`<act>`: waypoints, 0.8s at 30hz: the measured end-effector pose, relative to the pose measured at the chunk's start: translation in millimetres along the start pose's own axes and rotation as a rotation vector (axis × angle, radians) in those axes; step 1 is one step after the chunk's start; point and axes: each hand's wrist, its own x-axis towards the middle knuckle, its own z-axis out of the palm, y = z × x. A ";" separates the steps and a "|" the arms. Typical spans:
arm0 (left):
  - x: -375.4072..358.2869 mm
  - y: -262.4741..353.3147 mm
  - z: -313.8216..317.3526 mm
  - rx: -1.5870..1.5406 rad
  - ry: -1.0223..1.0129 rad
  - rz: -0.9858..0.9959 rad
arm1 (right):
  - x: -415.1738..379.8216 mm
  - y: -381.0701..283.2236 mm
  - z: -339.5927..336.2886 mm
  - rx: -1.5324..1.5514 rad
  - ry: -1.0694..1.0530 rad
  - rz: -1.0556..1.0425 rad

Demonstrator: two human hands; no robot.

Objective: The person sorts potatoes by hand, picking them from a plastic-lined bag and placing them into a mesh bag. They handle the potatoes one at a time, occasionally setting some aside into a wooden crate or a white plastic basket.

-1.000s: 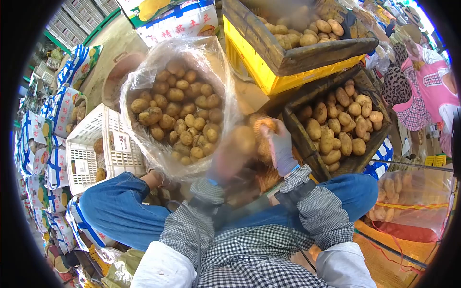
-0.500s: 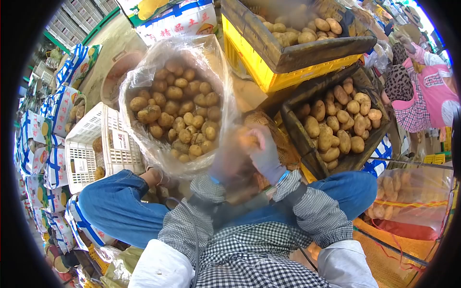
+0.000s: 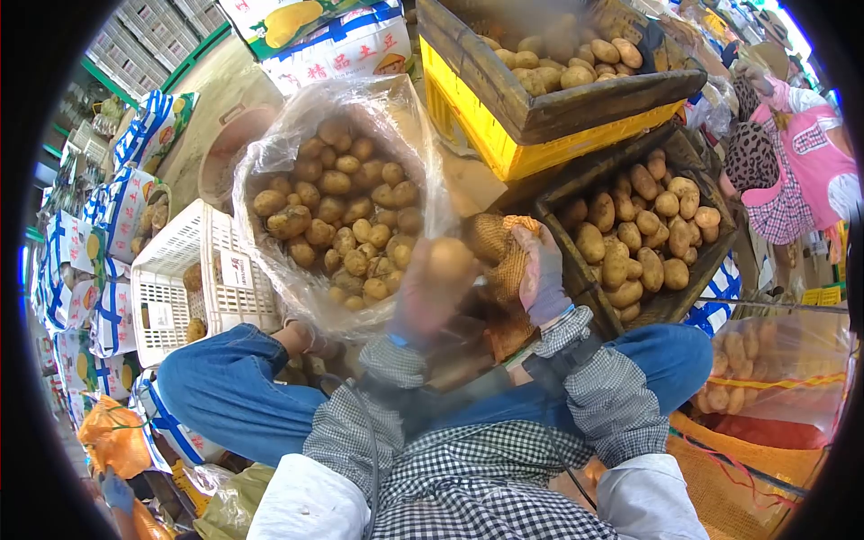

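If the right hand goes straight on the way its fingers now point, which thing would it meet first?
Beyond the orange mesh it grips, the right hand would probably meet the yellow crate near its closest corner; depth is unclear.

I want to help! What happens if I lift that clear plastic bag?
The clear plastic bag would probably feel heavy: many potatoes inside. Its thin, crumpled plastic looks floppy and might sag. Potatoes might roll out its open top.

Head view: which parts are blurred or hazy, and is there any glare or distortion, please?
In the head view, the left hand and its potato are blurred, the right hand clearer; a hazy smudge blurs the top of the yellow crate; glints streak the plastic liner; fisheye distortion bends the surroundings, with black corners.
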 end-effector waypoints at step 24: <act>1.5 -14.8 46.0 1.060 0.059 -0.004 | -16.1 34.3 0.9 -0.429 -0.351 -0.197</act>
